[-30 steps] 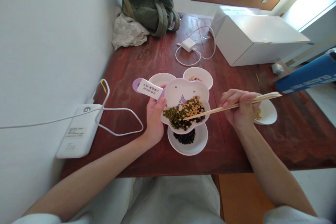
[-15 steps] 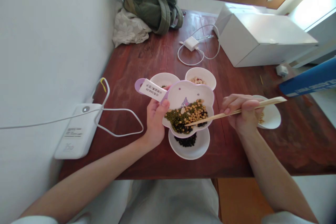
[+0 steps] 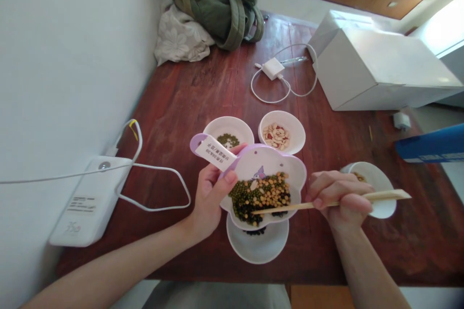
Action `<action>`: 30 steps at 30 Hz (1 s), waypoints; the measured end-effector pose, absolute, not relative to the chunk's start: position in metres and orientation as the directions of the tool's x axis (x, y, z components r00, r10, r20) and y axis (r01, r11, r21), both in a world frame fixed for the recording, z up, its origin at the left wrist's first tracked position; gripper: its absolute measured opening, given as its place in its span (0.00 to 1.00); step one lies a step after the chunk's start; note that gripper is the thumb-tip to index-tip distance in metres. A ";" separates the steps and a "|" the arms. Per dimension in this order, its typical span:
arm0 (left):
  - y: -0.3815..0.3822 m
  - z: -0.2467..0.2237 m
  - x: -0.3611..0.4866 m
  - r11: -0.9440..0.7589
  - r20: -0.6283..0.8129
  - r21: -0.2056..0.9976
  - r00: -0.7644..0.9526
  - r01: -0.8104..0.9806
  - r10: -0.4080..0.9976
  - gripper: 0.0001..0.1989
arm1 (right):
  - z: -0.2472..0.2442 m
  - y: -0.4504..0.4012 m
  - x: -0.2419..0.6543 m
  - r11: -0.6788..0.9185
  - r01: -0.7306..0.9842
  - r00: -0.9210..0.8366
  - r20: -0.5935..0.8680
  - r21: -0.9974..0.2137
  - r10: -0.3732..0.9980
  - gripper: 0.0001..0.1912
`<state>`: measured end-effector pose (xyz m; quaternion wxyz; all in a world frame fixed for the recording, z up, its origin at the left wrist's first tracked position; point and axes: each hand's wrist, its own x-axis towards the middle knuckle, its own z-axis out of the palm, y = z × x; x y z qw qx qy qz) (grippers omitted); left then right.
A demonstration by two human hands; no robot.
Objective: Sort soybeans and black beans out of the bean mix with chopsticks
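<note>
My left hand (image 3: 213, 193) grips a purple-and-white cloud-shaped bowl (image 3: 270, 160) by its labelled handle side, holding it above the table. Mixed green, yellow and black beans (image 3: 263, 195) fill its near half. Chopsticks (image 3: 384, 196) are closed in my right hand (image 3: 339, 198), with their tips down among the beans. Partly beneath the held bowl stands a white bowl (image 3: 257, 251) with black beans. Behind are a white bowl of green beans (image 3: 227, 140) and a white bowl of pale, flat seeds (image 3: 277, 135). My right hand partly covers another white bowl (image 3: 384, 207) with yellow beans.
A white power bank (image 3: 87, 203) with a looping cable lies at left by the wall. Farther back are a charger (image 3: 273, 68), a green bag (image 3: 217, 5), a patterned cloth (image 3: 183, 36) and a large white box (image 3: 384, 65). A blue object (image 3: 431, 144) is at right.
The view has tilted, so everything sits lower in the picture. The back bowls show more fully, while the front bowl's black beans are more covered. Both hands keep their holds; the chopstick tips stay among the beans.
</note>
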<state>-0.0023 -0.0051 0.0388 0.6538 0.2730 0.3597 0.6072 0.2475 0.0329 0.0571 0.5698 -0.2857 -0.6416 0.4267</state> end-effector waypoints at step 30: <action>-0.003 0.036 0.003 0.093 -0.093 0.756 0.034 -0.648 0.995 0.27 | 0.069 0.036 0.255 0.559 -0.135 -0.178 0.575 -0.818 0.799 0.36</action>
